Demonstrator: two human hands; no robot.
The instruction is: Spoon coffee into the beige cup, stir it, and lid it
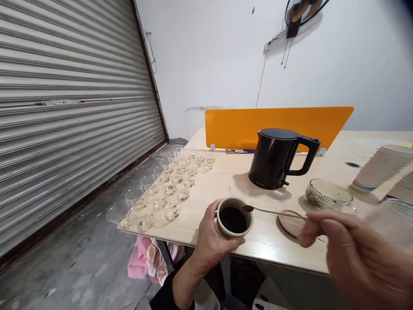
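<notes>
My left hand (pixel 209 241) is wrapped round a small pale ceramic cup (pixel 222 221), raised by the table's front edge and tipped toward me. Dark contents (pixel 232 220) fill its inside; I cannot make out what they are. Between thumb and fingers of my right hand (pixel 351 245), a thin wooden spoon (pixel 274 212) is pinched by its handle, and its bowl hovers at the cup's right rim. Under the handle lies a round wooden lid or coaster (pixel 288 223) on the table. A clear glass cup (pixel 329 194) with green leaf-like bits stands farther right.
A black electric kettle (pixel 272 161) stands behind the cup, before an orange divider (pixel 277 122). Several clear plastic cups (pixel 171 189) crowd the table's left side, some at its edge. Stacked paper cups (pixel 380 168) stand at right. A clear round lid or cup (pixel 239 189) sits near the kettle.
</notes>
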